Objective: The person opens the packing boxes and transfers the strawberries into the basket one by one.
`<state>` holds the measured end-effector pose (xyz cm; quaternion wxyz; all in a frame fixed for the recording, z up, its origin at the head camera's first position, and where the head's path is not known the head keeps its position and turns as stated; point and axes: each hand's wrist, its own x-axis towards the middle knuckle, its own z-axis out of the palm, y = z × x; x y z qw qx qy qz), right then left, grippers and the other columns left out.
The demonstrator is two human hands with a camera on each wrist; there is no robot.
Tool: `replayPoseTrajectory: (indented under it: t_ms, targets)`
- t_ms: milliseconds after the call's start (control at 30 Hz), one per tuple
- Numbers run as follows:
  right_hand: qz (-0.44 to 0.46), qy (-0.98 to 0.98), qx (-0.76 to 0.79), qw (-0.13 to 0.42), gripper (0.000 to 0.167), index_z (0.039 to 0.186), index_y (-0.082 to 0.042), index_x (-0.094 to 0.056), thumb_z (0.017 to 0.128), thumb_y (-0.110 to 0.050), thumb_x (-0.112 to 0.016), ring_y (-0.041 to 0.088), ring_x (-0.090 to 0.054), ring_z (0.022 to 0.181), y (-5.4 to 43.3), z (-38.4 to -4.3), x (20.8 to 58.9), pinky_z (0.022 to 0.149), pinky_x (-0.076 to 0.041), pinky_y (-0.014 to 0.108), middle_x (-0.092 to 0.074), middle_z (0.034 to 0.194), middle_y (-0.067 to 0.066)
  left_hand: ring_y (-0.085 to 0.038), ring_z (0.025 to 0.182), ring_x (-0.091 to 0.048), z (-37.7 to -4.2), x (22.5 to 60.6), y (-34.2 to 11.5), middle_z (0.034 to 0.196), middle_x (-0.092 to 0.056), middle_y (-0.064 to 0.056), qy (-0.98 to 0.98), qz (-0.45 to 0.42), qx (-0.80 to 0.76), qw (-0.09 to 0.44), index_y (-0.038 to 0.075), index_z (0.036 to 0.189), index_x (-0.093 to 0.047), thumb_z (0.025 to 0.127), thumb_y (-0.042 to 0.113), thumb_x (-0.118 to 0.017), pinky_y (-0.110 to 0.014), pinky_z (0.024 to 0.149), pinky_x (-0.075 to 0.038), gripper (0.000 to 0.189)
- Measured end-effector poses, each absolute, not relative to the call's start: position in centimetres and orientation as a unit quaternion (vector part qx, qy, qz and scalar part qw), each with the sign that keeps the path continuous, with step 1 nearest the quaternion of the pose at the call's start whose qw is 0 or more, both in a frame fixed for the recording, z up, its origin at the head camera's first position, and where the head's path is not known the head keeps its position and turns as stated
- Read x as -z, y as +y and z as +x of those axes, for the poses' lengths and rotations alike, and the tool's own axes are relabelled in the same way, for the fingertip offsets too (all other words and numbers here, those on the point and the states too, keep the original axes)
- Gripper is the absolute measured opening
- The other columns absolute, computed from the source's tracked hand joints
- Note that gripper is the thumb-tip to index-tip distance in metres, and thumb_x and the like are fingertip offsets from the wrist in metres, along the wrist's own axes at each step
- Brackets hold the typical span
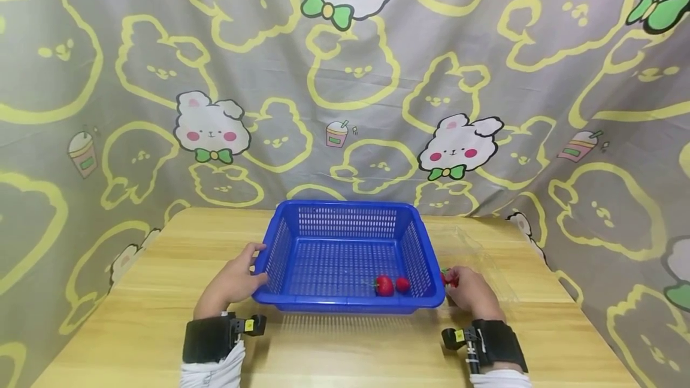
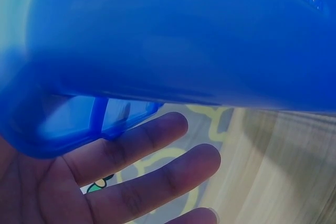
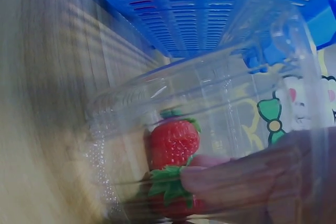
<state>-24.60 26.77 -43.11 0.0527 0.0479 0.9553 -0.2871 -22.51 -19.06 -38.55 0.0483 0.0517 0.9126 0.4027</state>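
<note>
A blue plastic basket [image 1: 345,300] with slotted walls stands on the table. Inside it, near the front right, lie a large red strawberry [image 1: 384,285] and a smaller round red fruit [image 1: 402,284]. My left hand [image 1: 237,277] is at the basket's left rim, its fingers [image 2: 157,177] extended and spread below the rim. Right of the basket, my right hand [image 1: 470,290] reaches into a clear plastic container [image 3: 126,100]. Its fingertips pinch a strawberry [image 3: 170,190] at the green leaves, with another strawberry [image 3: 175,142] just beyond. The thumb is hidden in the right wrist view.
The clear container [image 1: 487,256] sits close against the basket's right side on the wooden table [image 1: 178,256]. A grey curtain [image 1: 372,130] with cartoon rabbits hangs behind the table and along both sides.
</note>
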Motion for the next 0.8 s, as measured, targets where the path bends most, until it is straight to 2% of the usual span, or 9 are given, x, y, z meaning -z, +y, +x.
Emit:
replayPoseTrajectory:
  t_ms: [300, 533, 800]
  targets:
    - [0.039, 0.954, 0.294, 0.050, 0.012, 0.093, -0.001, -0.064, 0.081, 0.002, -0.068, 0.023, -0.052, 0.068, 26.80, -24.37, 43.18, 0.059, -0.042, 0.033, -0.056, 0.075, 0.007, -0.052, 0.120, -0.048, -22.50, 38.80, -19.08, 0.137, -0.044, -0.035, 0.909, 0.041, -0.411, 0.044, 0.000, 0.143, -0.032, 0.092, 0.004, -0.056, -0.060, 0.087, -0.049, 0.057]
    - [0.044, 0.949, 0.306, 0.056, 0.009, 0.092, -0.001, -0.063, 0.084, -0.001, -0.067, 0.023, -0.052, 0.067, 26.78, -24.28, 42.97, 0.058, -0.042, 0.033, -0.057, 0.074, 0.007, -0.052, 0.119, -0.049, -22.54, 38.72, -19.07, 0.136, -0.045, -0.035, 0.912, 0.047, -0.406, 0.044, 0.000, 0.143, -0.032, 0.091, 0.005, -0.058, -0.059, 0.087, -0.050, 0.058]
    - [0.034, 0.953, 0.299, 0.036, 0.013, 0.096, 0.001, -0.065, 0.084, -0.003, -0.067, 0.023, -0.053, 0.070, 27.03, -24.39, 42.99, 0.061, -0.044, 0.034, -0.058, 0.078, 0.007, -0.052, 0.120, -0.049, -22.63, 38.64, -19.12, 0.136, -0.045, -0.035, 0.912, 0.048, -0.404, 0.045, 0.000, 0.142, -0.032, 0.091, 0.006, -0.058, -0.060, 0.088, -0.049, 0.058]
